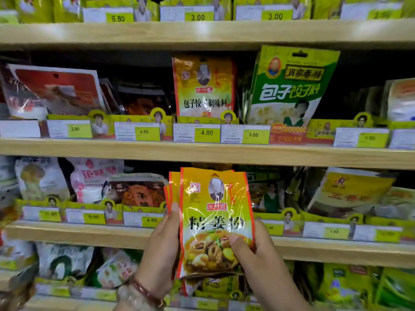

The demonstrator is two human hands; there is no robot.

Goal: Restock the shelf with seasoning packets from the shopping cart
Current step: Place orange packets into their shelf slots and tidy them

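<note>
both hands, left (pixel 160 248) and right (pixel 256 250), gripped the packets (pixel 215 221) | best squared up, then slid upright into the shelf (pixel 202 151) slot

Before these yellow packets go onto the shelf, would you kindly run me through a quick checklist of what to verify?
1. Grip: left hand and right hand both hold the yellow packets - ok.
2. Count: at least two packets, edges fanned at the left; exact number - cannot tell.
3. Facing: front print toward the camera, upright - ok.
4. Matching slot: the similar orange-yellow packet on the shelf above carries different wording - not ok as a match.
5. Space directly behind the held packets - cannot tell, hidden.
6. Price tag 4.50 belongs to this product - cannot tell.
</note>
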